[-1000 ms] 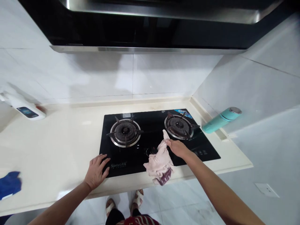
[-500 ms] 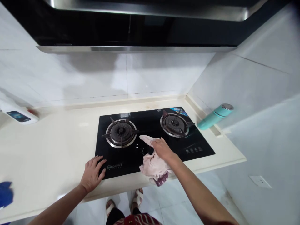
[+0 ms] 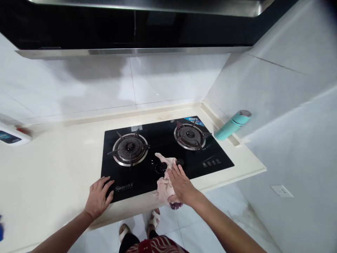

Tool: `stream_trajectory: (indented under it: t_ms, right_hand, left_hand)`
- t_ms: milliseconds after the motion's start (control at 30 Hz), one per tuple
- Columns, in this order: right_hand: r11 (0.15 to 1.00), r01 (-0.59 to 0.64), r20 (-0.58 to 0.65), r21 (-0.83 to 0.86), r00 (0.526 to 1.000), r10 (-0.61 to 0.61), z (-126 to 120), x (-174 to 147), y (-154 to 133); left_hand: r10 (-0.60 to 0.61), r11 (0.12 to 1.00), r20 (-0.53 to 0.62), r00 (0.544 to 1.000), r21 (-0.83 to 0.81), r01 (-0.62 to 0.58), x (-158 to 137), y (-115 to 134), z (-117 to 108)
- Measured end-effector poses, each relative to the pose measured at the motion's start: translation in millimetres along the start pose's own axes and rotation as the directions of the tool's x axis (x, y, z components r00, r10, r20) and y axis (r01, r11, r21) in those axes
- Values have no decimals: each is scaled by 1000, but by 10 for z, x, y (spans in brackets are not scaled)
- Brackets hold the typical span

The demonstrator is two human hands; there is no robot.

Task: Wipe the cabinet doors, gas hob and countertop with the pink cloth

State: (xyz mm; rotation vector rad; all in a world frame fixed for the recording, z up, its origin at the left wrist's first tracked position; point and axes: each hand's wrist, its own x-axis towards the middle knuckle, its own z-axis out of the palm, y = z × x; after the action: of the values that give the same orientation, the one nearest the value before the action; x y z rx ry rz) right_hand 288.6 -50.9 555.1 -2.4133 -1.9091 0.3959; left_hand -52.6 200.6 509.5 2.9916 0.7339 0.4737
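My right hand [image 3: 181,184] lies on the cloth [image 3: 163,186], fingers stretched out, pressing from above rather than clenching. Cloth sits bunched at the middle of the stove's front edge, part on the stove [image 3: 147,181], part on the counter [image 3: 52,168], purple end at the counter's front edge. My left hand [image 3: 98,196] is spread at the stove's front left corner, holding nothing.

Risks, my guess: with no pinch, the cloth could slip from under my palm, and its low end could drag it off the front. The left knob [image 3: 161,167] is right beside the cloth; a fold could snag and turn it. Can't tell if they touch. Pushing further back, the loose tip could catch on the left burner [image 3: 130,147]. Flask [image 3: 233,124] stands well apart, so low risk.
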Motion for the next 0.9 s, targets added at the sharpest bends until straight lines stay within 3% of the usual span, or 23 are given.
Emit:
stream_trajectory:
  t_ms: [133,233,300,367,467,567,667,767,900]
  right_hand:
    - [990,-59,-101,126,992,72,136,-183,-238]
    - [937,-102,-138,334,978,155,210,-312,-404]
    - [829,-143,-103,541,967,235,249,-452,-426]
    - [657,-241,-17,714,933,360,250,-639,-316]
    - [481,-349,17,804,823,568,121,-870,131]
    - [549,-380,-137,744,718,683,-114,-815,734]
    - [691,-481,-271,539,678,683,-254,-466,1127]
    - [711,-643,-261,283,662,703,-182,-114,1144]
    - [753,-651,-294,96,705,646,56,-30,887]
  left_hand:
    - [13,1000,-23,1000,-1,-13,-5,-6,12]
    - [15,1000,-33,999,-2,-15,-6,-5,7]
    - [14,1000,-29,999,-3,-14,-5,2,-2]
    - [9,1000,-22,1000,-7,-9,-6,11,-10]
    - [-1,1000,0,1000,-25,1,-12,17,-7]
    - [-21,999,17,1000,-47,22,-26,9,9]
    - [-33,998,17,999,-56,34,-35,3,19]
    - [-28,998,13,1000,-54,29,-30,12,7]
    - [-20,998,21,1000,-55,21,-14,29,-20]
